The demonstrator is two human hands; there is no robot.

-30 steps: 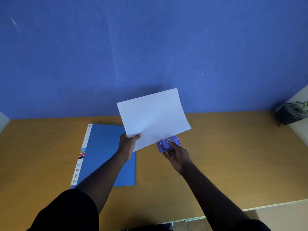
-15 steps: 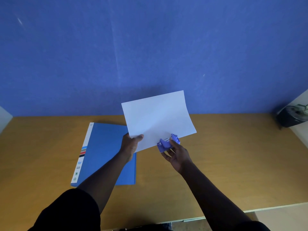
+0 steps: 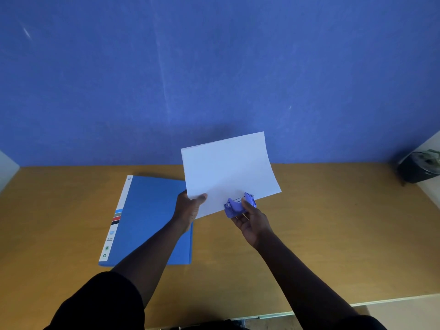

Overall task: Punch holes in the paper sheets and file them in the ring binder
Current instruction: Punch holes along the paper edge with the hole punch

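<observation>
A white paper sheet (image 3: 227, 170) is held up above the wooden table (image 3: 333, 222), tilted away from me. My left hand (image 3: 189, 208) pinches its lower left corner, thumb on top. My right hand (image 3: 250, 220) grips a small blue hole punch (image 3: 239, 205), and the sheet's lower edge sits in the punch's slot. A closed blue ring binder (image 3: 147, 217) with a white spine lies flat on the table to the left, partly under my left forearm.
A blue wall (image 3: 214, 79) rises right behind the table. A dark pot with a plant (image 3: 420, 166) stands at the far right edge. The table's front edge (image 3: 381, 301) runs along the lower right.
The sheet has shifted slightly right and its lower edge has slid deeper into the punch. Both hands stay on their objects.
</observation>
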